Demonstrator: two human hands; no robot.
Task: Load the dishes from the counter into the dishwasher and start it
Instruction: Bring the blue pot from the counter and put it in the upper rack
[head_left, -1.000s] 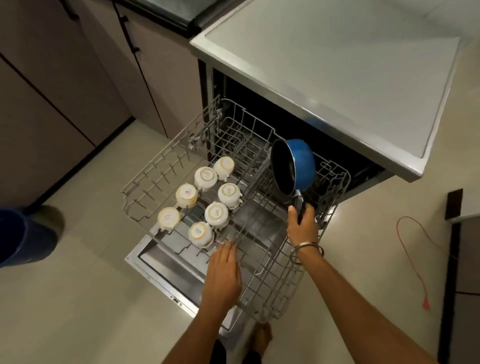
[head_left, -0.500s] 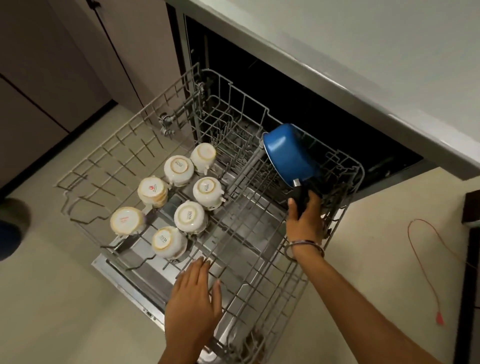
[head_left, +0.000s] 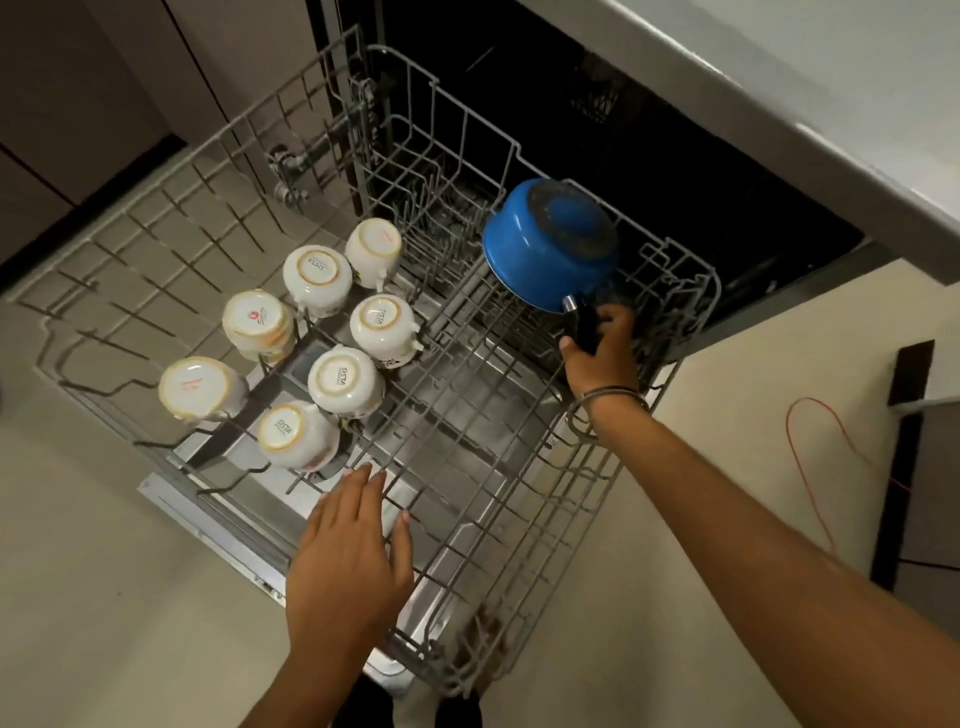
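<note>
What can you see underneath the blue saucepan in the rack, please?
The blue saucepan is tipped mouth-down over the grey wire rack; rack tines show beside it. Whatever lies directly beneath is covered by the pan.

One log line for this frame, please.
right hand: grips pan handle, pan upside down in rack back right | left hand: flat on rack front | seven cups upside down

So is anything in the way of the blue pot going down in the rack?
Nothing visible blocks it. The right hand holds the blue saucepan upside down over the rack's bare far right corner; the cups sit apart, to its left.
</note>
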